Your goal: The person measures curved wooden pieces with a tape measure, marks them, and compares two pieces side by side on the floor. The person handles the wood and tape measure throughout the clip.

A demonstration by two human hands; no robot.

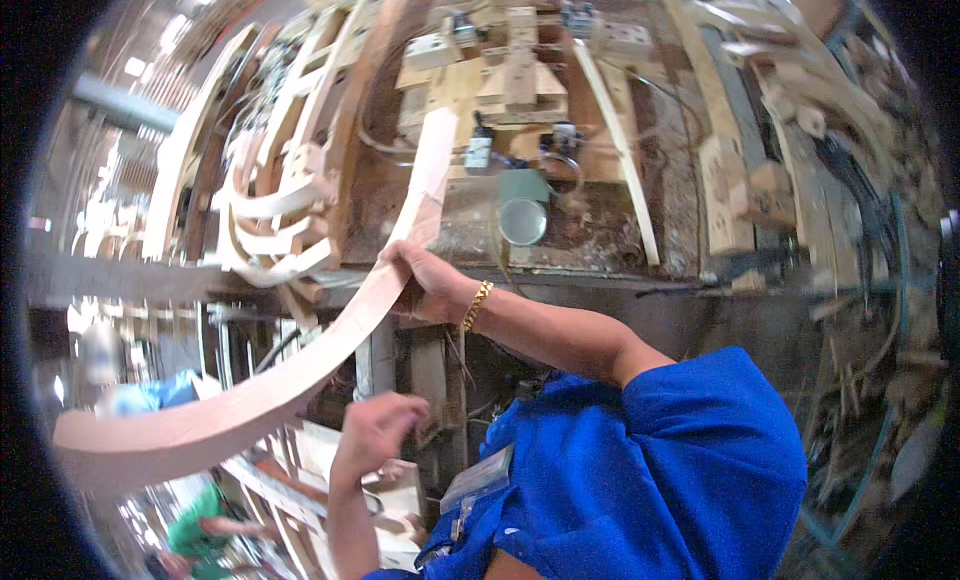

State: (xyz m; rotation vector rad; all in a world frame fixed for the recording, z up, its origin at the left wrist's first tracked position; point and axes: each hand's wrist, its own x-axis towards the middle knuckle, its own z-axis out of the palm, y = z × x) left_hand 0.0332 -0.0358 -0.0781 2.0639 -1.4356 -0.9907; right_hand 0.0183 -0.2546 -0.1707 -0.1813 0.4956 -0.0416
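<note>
Gripping the long curved wooden piece (300,365) near its middle, the right hand (425,280) is seen with fingers wrapped over the upper edge; a gold-coloured bracelet (476,305) is worn at that wrist. The piece runs from the workbench (600,250) down to the lower left, where its broad end is blurred. The left hand (375,430) is held just below the piece with fingers curled loosely; whether it touches the wood cannot be told. A clear rectangular badge holder (478,477) is clipped to the blue shirt (660,470), its contents unreadable. On the bench a round metal tin (523,221) stands beside a green rectangular card (524,186), with a wooden jig (520,75) and small clamps behind it. A rack of similar curved wooden parts (275,225) is stacked at the left, close beside the held piece. Loose timber offcuts (740,190) are piled at the right. At lower left another person in a green top (195,525) is partly cut off by the frame. The rim of the view is strongly bent and dark, and the far background is hard to make out.
</note>
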